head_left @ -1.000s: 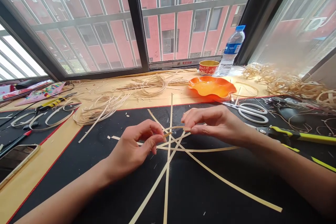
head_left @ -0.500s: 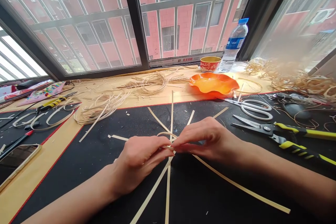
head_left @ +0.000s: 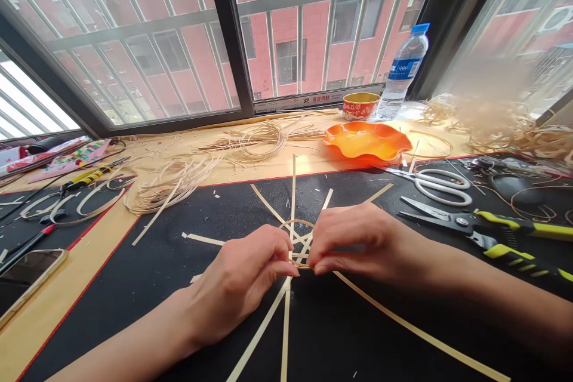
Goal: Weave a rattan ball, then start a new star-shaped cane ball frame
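Several flat pale cane strips point(head_left: 268, 316) cross in a star on the black cutting mat point(head_left: 358, 334). A thin cane strand forms a small round loop point(head_left: 298, 224) over their crossing. My left hand point(head_left: 246, 283) pinches the loop's lower edge from the left, and my right hand point(head_left: 358, 245) pinches it from the right. Their fingertips nearly meet, hiding the strips' centre and part of the loop.
White-handled scissors point(head_left: 441, 187) and yellow-handled snips point(head_left: 487, 233) lie on the mat to the right. Cane coils point(head_left: 264, 143) cover the wooden sill, beside an orange wavy dish point(head_left: 367, 140), a red bowl point(head_left: 360, 105) and a water bottle point(head_left: 403, 71). Window bars stand behind.
The thin strand has been drawn into a rounder loop over the crossing. My hands have moved closer around it, and the view has tilted slightly.
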A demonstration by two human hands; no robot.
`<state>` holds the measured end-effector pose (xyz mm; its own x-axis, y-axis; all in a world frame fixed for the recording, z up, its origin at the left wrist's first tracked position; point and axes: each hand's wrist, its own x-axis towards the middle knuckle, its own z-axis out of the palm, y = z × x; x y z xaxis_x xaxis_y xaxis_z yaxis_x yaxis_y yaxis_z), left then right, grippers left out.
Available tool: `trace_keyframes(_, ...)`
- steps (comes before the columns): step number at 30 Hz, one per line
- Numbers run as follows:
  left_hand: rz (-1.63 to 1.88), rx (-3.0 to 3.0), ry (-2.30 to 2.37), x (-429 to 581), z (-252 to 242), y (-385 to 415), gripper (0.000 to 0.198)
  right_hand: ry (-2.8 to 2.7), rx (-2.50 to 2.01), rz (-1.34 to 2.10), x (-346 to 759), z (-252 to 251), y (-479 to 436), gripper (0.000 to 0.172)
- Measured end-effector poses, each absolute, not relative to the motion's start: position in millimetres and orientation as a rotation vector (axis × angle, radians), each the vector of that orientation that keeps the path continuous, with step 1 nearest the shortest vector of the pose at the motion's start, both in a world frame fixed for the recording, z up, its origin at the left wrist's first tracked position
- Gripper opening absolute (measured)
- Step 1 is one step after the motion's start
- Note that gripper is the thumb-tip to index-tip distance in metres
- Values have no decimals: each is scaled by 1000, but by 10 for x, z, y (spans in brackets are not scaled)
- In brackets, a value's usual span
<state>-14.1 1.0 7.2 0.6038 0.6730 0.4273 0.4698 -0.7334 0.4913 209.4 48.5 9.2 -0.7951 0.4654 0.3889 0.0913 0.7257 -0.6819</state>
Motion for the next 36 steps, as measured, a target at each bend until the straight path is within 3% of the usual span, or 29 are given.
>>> trace_keyframes(4,822,2436,861,-144,76,16,8,-2379,-437,1207,2164,177,517,14)
trace_keyframes(13,890,2279,732,-86,129,-41,8,-2437,-401,1342,2233,213,530,14)
trace_keyframes(28,981,1839,1015,-27,112,-67,14,-2543,-334,203,2234,142,466,19)
trace_keyframes(36,1039,1748,894,-30,131,-99,12,-2546,-314,-105,2288,149,442,37)
